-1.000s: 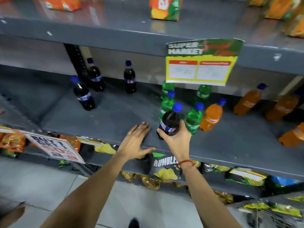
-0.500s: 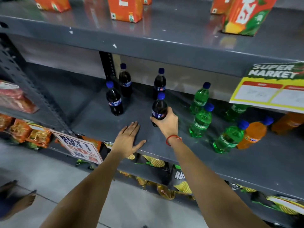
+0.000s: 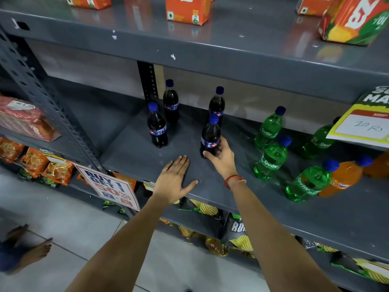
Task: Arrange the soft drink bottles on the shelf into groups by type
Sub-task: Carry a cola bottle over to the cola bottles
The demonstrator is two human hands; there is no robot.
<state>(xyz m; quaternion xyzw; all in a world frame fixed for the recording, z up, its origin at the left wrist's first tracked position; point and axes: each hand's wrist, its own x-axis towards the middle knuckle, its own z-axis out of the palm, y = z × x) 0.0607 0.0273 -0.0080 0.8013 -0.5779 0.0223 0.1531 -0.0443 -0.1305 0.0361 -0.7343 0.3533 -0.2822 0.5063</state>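
Observation:
My right hand [image 3: 221,157] grips a dark cola bottle [image 3: 210,134] with a blue cap, standing upright on the grey middle shelf [image 3: 134,157]. Three more cola bottles stand nearby: one front left [image 3: 157,125], one at the back [image 3: 171,101], one right behind the held bottle [image 3: 217,103]. My left hand [image 3: 173,178] lies flat and open on the shelf's front edge. To the right stand several green Sprite bottles [image 3: 272,158], then an orange soda bottle [image 3: 345,175] at the far right.
A yellow price sign [image 3: 362,123] hangs from the upper shelf at right. Orange juice cartons [image 3: 187,9] stand on the top shelf. A "Buy 1 Get 1" sign [image 3: 109,186] hangs lower left, snack packets [image 3: 210,209] fill the shelf below. A person's bare foot [image 3: 35,251] is on the floor.
My right hand has carried the cola bottle leftward from the green bottles and set it down beside the other cola bottles. The view shifted left. My left hand stayed on the shelf edge.

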